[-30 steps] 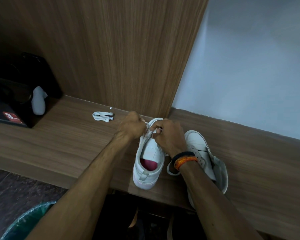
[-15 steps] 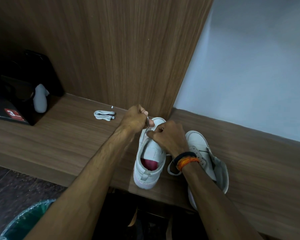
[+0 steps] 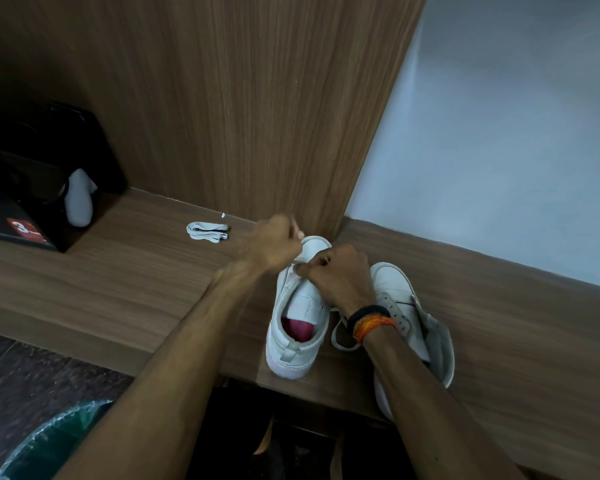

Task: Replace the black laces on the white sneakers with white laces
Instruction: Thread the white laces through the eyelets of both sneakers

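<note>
At the far left a black box (image 3: 32, 202) with a red label sits open on the wooden bench (image 3: 118, 282), with something pale and rounded (image 3: 79, 199) standing against it; I cannot tell what that is. Down in the bottom left corner is the rim of a bin (image 3: 59, 441) lined with a green bag, on the dark floor.

Further right on the bench, a folded bundle of white lace (image 3: 207, 232) lies by itself, close to the wooden panel (image 3: 257, 116) behind and apart from my hands.

My left hand (image 3: 274, 244) is curled into a fist at the toe end of the nearer sneaker (image 3: 300, 317), fingers closed together, and a thin white strand shows at its top, so I seem to be pinching a lace end, though the grip itself is hidden. That sneaker stands upright on the bench, toe toward the panel, heel at the front edge, red insole showing.

My right hand (image 3: 340, 275) is just beside the left one, over the same shoe's front, fingers curled tight with the thumb and forefinger pinched together on the lace there. A black and orange band (image 3: 371, 320) wraps that wrist.

The second sneaker (image 3: 402, 306) lies to the right, partly under my forearm, tongue flopped open, eyelets bare. A pale wall (image 3: 516, 133) rises behind it.
</note>
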